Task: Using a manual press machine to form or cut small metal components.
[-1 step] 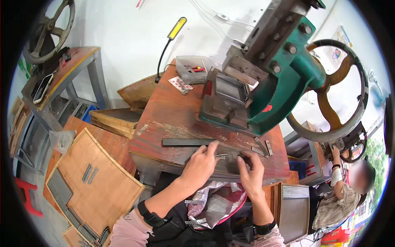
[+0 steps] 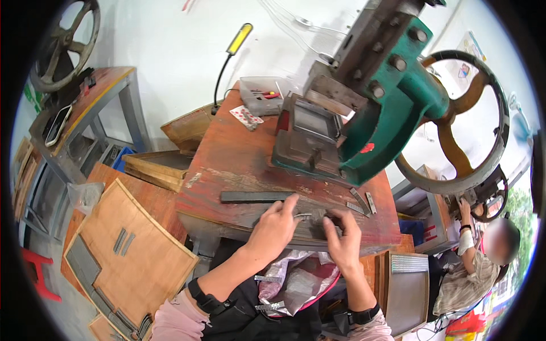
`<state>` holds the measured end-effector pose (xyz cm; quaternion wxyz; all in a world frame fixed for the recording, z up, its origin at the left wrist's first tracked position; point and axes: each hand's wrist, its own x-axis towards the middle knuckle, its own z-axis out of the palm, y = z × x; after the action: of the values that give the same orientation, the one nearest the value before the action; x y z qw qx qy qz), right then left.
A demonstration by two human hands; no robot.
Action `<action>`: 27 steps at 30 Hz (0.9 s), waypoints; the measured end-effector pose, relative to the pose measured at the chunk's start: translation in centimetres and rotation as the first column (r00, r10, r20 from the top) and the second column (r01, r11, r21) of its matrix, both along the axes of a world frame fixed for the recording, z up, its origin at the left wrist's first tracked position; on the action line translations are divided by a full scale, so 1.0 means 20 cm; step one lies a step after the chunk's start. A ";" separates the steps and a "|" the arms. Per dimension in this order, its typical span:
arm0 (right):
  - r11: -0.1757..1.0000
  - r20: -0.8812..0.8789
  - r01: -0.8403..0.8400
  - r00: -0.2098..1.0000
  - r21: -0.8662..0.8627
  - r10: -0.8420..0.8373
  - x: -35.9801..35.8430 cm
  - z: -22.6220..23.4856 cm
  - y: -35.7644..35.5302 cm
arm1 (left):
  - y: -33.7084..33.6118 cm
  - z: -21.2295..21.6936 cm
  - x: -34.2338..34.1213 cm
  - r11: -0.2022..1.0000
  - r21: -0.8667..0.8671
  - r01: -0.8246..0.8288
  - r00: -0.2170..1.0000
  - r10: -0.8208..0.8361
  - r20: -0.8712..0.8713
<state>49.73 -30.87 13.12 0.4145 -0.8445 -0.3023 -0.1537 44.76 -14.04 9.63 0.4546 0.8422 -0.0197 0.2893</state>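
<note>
Nearest to you, a pink and clear plastic bag [image 2: 298, 281] lay in your lap below the near edge of the workbench [image 2: 239, 153], with small metal strips [image 2: 267, 278] resting on it. Your left hand [image 2: 276, 227] rested at the near edge of the bench, fingers curled and closed, thumb and forefinger pinching a small bright metal piece [image 2: 303, 216]. Your right hand [image 2: 343, 238] sat just beside it, fingers bent and pressed down on a dark block [image 2: 315, 224] at the same edge; whether it gripped anything I could not tell. A flat dark metal bar [image 2: 253, 196] lay along the bench just beyond your left hand, and a few short metal strips [image 2: 363, 202] lay toward the near right corner. Further back, the green hand press [image 2: 392, 96] with its large handwheel [image 2: 460, 125] occupied the right side of the bench. At the far edge stood a clear plastic tray [image 2: 261, 94], with a patterned card [image 2: 246, 117] just beside it and a gooseneck lamp [image 2: 230, 54] rising at the far left corner. Wooden boards [image 2: 128, 250] lay on the floor to your left. Another person [image 2: 475, 261] sat low at the right.
</note>
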 end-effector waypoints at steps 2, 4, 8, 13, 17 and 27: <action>0.999 0.057 -0.035 0.998 -0.036 0.037 0.01 -0.04 -0.01 | -0.01 -0.01 0.00 0.998 0.060 -0.021 1.000 0.021 0.003; 0.995 0.136 -0.073 0.987 -0.070 0.082 0.01 -0.07 0.00 | -0.01 -0.02 0.00 0.998 0.068 -0.019 0.996 0.013 0.084; 0.990 0.093 -0.141 0.986 -0.007 0.141 0.03 -0.08 0.03 | -0.01 -0.02 0.01 0.995 0.096 -0.038 0.995 0.029 0.096; 0.987 0.116 -0.151 0.983 0.048 0.145 0.05 -0.06 0.02 | -0.02 0.01 0.01 1.000 -0.001 -0.022 0.999 0.022 0.039; 0.992 0.013 -0.127 0.992 0.004 0.127 0.06 -0.04 0.01 | -0.02 0.07 0.01 0.976 -0.203 -0.085 0.992 0.064 -0.106; 0.927 0.008 -0.250 0.965 -0.281 0.263 0.08 0.01 0.11 | 0.08 0.13 -0.11 0.804 -0.589 -0.085 0.996 0.090 -0.020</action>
<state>51.29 -28.71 13.30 0.3015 -0.8438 -0.4378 -0.0734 42.57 -12.37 12.23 0.6791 0.6586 0.1076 0.3057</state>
